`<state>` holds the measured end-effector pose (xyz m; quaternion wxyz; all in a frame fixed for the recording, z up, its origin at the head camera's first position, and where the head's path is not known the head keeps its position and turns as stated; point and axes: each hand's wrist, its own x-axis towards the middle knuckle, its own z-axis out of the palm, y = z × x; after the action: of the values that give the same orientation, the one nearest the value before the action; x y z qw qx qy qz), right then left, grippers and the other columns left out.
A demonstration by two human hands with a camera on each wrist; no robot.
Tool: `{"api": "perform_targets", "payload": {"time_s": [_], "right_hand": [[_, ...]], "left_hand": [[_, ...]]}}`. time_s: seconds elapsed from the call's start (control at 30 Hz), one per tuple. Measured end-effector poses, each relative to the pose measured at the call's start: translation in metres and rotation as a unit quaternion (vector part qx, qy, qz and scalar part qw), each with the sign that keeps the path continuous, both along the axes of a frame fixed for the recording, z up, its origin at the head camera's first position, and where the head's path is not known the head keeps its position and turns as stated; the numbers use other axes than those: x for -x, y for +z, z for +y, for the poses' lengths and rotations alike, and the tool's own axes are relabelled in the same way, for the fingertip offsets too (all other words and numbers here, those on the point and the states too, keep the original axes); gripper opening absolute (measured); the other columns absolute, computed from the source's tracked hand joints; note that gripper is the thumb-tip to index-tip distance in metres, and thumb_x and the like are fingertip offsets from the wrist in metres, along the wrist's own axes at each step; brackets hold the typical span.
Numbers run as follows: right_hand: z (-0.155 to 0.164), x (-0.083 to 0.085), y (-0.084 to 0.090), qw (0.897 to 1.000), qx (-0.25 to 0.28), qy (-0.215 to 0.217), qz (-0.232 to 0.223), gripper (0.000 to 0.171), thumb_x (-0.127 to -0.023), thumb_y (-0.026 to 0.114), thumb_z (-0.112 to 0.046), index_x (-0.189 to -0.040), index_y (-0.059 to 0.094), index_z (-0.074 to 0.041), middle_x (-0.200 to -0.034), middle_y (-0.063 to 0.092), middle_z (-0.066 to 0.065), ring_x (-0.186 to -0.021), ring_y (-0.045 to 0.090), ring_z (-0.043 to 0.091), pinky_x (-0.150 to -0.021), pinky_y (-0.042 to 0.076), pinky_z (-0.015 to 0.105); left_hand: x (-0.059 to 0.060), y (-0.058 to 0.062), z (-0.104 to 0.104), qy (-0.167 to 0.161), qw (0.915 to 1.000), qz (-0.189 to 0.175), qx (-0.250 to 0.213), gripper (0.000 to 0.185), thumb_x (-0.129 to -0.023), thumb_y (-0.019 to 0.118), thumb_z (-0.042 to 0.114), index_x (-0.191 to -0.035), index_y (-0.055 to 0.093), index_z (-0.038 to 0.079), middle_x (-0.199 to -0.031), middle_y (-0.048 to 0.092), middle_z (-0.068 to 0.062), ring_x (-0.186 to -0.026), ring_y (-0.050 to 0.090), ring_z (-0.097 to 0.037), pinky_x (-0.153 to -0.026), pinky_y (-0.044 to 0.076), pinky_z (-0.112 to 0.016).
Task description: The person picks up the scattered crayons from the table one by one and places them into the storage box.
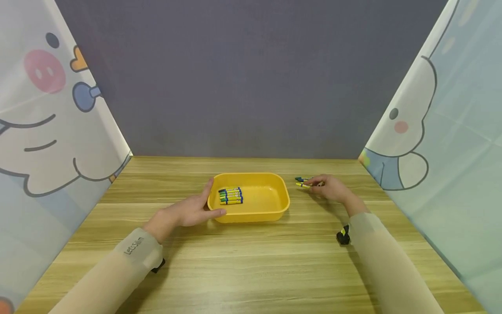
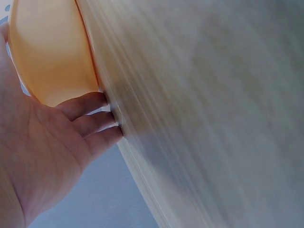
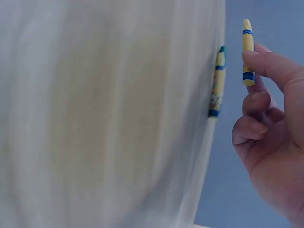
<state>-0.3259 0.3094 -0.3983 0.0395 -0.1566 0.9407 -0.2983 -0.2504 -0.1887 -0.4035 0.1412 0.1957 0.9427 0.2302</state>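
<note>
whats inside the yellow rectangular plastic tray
A row of yellow-and-blue wrapped crayons lies at the left end of the yellow tray, some with green tips. What lies beneath them is covered and cannot be seen.

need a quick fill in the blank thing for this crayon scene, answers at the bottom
1. The left hand touches the tray, which is coloured ____.
2. The hand pinching a crayon is the person's ____ one.
3. In the head view, the row of crayons lies toward the tray's ____ end.
4. The right wrist view shows ____ crayons in all.

Missing words: yellow; right; left; two.
</note>
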Motion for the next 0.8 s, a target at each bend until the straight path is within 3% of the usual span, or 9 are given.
{"api": "perform_targets", "payload": {"time_s": [0.27,0.57,0.8], "right_hand": [[-0.021,-0.003,0.018,0.999,0.034,0.011,0.037,0.028,-0.108,0.072,-0.023,-0.134,0.080,-0.016,-0.117,0.072,0.011,-0.089,0.058,0.023,-0.074,0.050,0.033],[-0.059,-0.014,0.038,0.997,0.059,0.032,0.033,0.025,-0.108,0.073,-0.025,-0.132,0.081,-0.027,-0.117,0.072,0.007,-0.075,0.053,0.023,-0.061,0.046,0.030],[-0.093,-0.019,0.047,0.996,0.056,0.058,0.034,0.024,-0.107,0.075,-0.029,-0.129,0.083,-0.029,-0.117,0.073,0.003,-0.074,0.052,0.019,-0.063,0.044,0.030]], "left_hand": [[0.000,-0.001,0.000,-0.002,1.0000,0.003,0.001,0.127,-0.099,0.052,0.086,-0.174,-0.023,0.016,-0.163,0.051,-0.034,-0.140,0.062,-0.043,-0.123,0.044,-0.062],[-0.001,0.000,0.000,-0.004,1.0000,0.003,-0.006,0.127,-0.099,0.053,0.084,-0.174,-0.024,0.016,-0.165,0.048,-0.034,-0.144,0.060,-0.043,-0.124,0.042,-0.062],[-0.001,0.000,0.001,-0.006,0.9999,0.006,-0.008,0.127,-0.100,0.054,0.083,-0.174,-0.023,0.014,-0.163,0.051,-0.032,-0.140,0.063,-0.039,-0.123,0.044,-0.060]]}}
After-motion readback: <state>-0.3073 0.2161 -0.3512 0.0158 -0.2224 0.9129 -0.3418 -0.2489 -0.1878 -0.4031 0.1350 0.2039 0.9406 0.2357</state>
